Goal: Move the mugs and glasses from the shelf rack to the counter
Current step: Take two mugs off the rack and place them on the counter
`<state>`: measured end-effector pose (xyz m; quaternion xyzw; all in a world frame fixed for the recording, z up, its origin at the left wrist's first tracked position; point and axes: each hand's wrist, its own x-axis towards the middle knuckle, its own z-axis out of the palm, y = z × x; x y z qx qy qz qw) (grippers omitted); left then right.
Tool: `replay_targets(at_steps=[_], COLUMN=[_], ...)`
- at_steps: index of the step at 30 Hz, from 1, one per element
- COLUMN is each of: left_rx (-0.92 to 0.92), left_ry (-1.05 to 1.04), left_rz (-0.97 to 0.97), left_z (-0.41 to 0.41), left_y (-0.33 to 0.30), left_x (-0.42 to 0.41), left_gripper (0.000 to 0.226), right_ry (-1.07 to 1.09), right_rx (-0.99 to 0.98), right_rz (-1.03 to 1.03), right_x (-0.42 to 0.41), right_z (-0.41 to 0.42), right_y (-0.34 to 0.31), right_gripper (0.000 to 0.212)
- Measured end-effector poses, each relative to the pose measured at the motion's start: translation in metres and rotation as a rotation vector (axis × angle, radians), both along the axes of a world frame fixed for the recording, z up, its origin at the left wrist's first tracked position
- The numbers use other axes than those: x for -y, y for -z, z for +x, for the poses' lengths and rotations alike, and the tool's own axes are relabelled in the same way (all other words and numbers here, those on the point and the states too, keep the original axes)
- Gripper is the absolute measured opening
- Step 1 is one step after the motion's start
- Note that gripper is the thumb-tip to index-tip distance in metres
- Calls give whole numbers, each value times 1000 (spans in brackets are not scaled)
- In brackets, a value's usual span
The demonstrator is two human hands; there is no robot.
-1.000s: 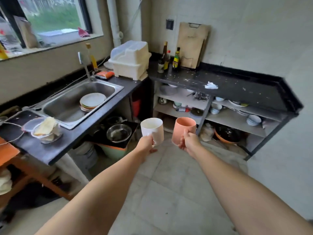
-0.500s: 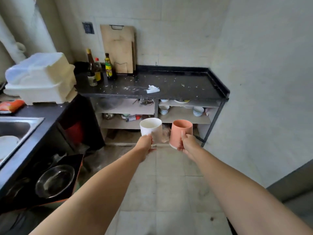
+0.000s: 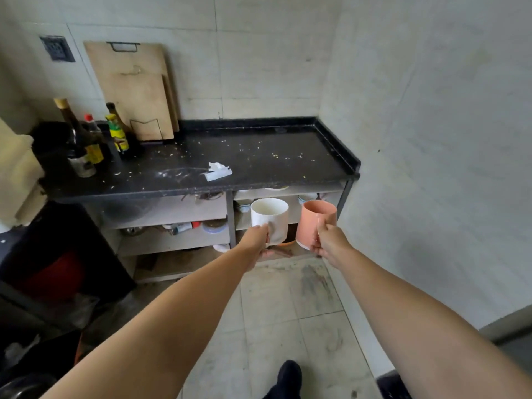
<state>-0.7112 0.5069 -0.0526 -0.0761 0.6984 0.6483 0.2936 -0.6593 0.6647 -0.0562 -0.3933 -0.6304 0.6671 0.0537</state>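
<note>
Basically, two mugs in the air, none down yet.
white mug: glazed ceramic by the look, rigid, chips if knocked, likely slick; upright, empty, held in front of the shelf rack, below the tabletop edge.
pink mug: same kind, stiff and fragile, moderate weight; upright, just beside the white one, not touching.
where to hold: handle side or round the lower body; set down base first.
left hand: grip clenched on the white mug's near side, fingers wrapped low.
right hand: grip clenched on the pink mug near its base; handle hidden.
tabletop clutter: crumpled tissue, bottles at left.
</note>
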Motion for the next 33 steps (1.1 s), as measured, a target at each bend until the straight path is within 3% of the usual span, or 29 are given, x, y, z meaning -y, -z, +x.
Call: replay_targets(at_steps=[4,21,26,33], left_rx=[-10,62,74,138], left_ry=[14,-3,47,108], left_rz=[-10,-9,-13,6], left_z=[-58,-335,-431,-518], left_y=[0,19,18,26], left_x=[-40,-193,-234,-293], left_gripper=[33,22,28,29], right_ry=[-4,-20,52,117], right_rx=[-6,26,32,44], right_rz=[-26,-35,-43,-82], right_x=[-42,-208,-249,-303], right_z=[-62,-336,-418,-498], right_y=[5,27,27,33], right_gripper=[30,23,48,46])
